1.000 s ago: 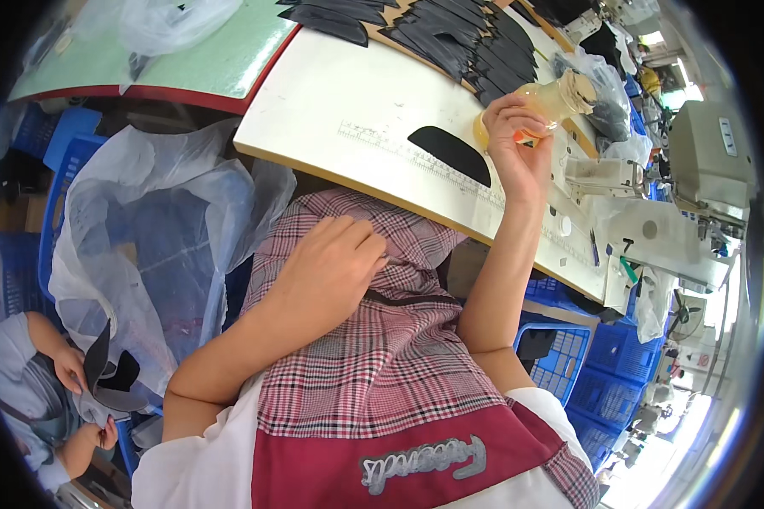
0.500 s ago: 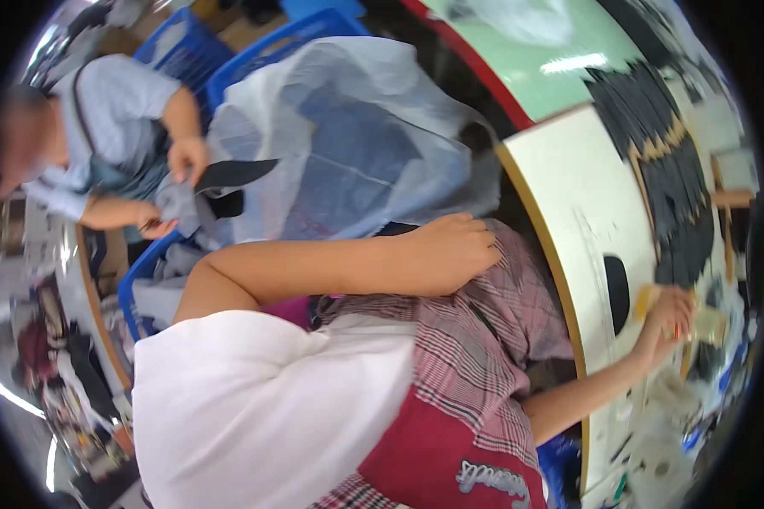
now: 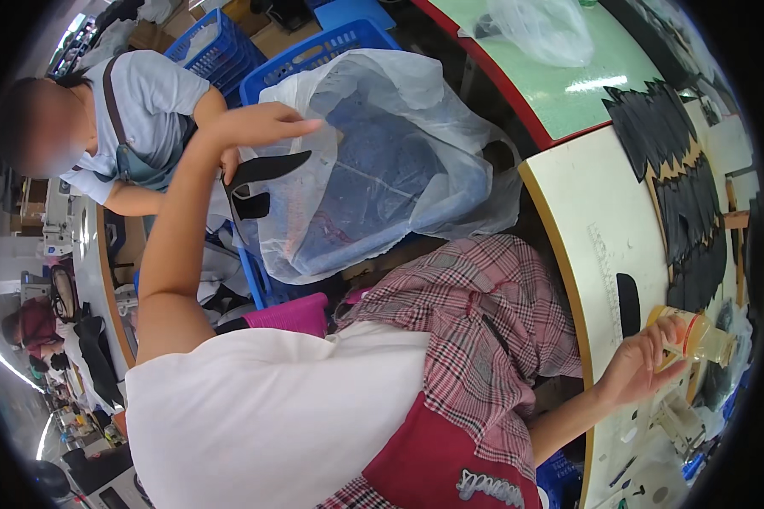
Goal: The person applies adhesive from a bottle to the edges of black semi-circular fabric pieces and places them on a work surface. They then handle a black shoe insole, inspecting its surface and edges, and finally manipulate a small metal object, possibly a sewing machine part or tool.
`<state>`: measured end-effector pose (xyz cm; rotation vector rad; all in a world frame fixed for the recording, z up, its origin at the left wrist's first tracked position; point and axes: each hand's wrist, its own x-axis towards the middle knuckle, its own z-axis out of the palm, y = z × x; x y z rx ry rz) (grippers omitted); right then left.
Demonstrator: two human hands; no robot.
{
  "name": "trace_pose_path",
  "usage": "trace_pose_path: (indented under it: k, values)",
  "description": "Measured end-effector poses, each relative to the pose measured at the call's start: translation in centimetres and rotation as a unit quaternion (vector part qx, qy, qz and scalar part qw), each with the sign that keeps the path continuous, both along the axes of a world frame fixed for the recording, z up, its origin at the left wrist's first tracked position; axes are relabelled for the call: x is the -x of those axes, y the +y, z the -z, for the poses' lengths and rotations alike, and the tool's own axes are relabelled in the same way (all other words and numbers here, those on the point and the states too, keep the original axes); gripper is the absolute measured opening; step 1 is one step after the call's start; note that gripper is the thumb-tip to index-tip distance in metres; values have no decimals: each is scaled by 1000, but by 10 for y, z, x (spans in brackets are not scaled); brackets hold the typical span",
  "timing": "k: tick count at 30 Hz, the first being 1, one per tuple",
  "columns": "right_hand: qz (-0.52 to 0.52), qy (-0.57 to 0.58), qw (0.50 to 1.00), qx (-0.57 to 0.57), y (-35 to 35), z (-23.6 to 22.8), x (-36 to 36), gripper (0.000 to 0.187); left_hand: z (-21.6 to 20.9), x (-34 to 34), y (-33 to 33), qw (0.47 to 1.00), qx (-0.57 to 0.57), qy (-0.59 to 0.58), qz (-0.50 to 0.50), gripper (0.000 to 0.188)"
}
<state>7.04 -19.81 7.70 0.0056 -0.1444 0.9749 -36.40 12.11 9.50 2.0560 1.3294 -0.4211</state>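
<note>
My left hand [image 3: 259, 127] is raised at the upper left with its fingers stretched out, holding nothing. Just below it are black curved cut pieces [image 3: 267, 170], which a co-worker's hand [image 3: 229, 161] appears to hold; my forearm hides part of that person's arms. At the far right, my right hand [image 3: 645, 360] is closed round a clear bottle [image 3: 706, 341] with a yellow and red label and a pale yellowish look. The bottle is over the white worktable [image 3: 581, 220], close to a single black cut piece [image 3: 627, 304] lying there.
A blue crate [image 3: 318, 55] lined with a translucent plastic bag [image 3: 390, 76] stands ahead. Rows of black cut pieces [image 3: 688, 199] lie along the worktable's far side. A green table with a red edge [image 3: 518, 93] adjoins it. The co-worker [image 3: 148, 102] stands at the left.
My left hand has lifted from near my lap up and left towards the co-worker, its fingers now stretched out. My right hand stays at the bottle. The view has shifted slightly.
</note>
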Motion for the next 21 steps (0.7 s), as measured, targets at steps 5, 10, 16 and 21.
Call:
trace_pose_path:
  k: [5,10,16,21]
  values:
    - [-66,-92,993,29,12,6,18,46,22,43,29,958,278,-73,10,31]
    - [-93,-191,968,136,23,26,32,48,15,9,21,968,156,-189,52,17]
    - [-126,-586,747,289,76,8,97,39,-14,-118,-32,863,30,-504,-20,17]
    - [26,-672,688,273,99,16,113,53,-8,-197,-65,774,139,-615,-51,22]
